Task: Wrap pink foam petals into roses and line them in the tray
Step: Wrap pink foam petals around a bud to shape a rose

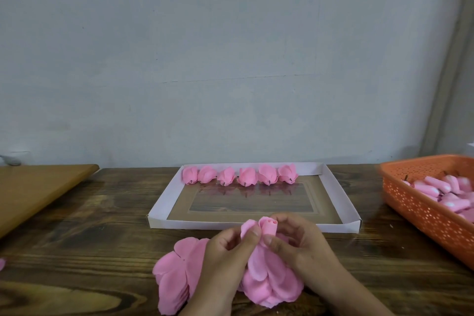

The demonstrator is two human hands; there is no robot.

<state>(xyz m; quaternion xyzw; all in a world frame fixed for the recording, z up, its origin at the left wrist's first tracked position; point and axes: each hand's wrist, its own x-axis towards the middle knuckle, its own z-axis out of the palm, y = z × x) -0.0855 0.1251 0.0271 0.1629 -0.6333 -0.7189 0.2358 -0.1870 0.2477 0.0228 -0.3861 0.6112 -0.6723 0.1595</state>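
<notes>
Wooden board point(38, 187) at far left on the bench point(102, 238). Stack of flat pink petals point(177, 277) lies near edge, just left of the hands. Left hand point(225, 259): fingers curled, thumb pinching a petal against the bud point(268, 228). Right hand point(305, 246): fingers curled round the bud from the right, loose petals hanging below. Beyond, white tray point(341, 202) with six finished roses point(239, 176) in a row along its far wall. Orange basket point(420, 208) of pink buds at right.

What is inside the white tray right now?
Six finished pink roses line the far wall of the white tray, stems toward the camera. The rest of its floor shows bare; the near wall hides a thin strip.
</notes>
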